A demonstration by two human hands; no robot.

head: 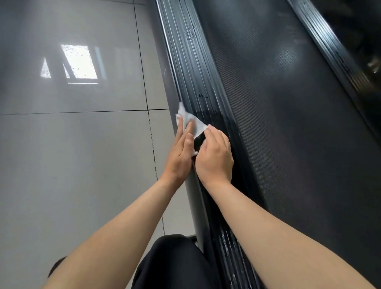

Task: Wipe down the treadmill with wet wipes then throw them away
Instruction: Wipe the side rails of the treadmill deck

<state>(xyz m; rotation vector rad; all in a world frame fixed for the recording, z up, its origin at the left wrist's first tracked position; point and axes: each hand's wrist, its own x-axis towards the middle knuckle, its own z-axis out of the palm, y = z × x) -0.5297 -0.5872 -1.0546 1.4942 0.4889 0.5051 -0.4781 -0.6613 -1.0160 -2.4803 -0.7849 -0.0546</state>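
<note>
Both arms reach forward, bare forearms nearly parallel, hands meeting at the near side rail [192,62] of the treadmill. The left hand [180,154] lies flat, fingers straight and together, palm turned toward the rail's outer edge, fingertips pressing on the wet wipe [192,122]. The right hand [215,157] is knuckles-up with curled fingers, and its index finger and thumb pinch the wipe's right corner. The two hands sit just beside each other, almost touching at the thumbs.

The wipe is white and crumpled. It is draped over the outer lip of the ribbed black rail, partly under the left fingers, with a small scrap showing between the hands. The right wrist rests over the rail's grooves.

The running belt [288,129] is dark and textured, to the right of the hands. The far side rail [329,48] runs along the belt's other edge. The grey tiled floor [70,157] on the left is glossy, with a bright window reflection [79,61]. A knee in dark trousers [175,268] shows at bottom centre, between the forearms. White streaks mark the rail grooves near the right forearm.
</note>
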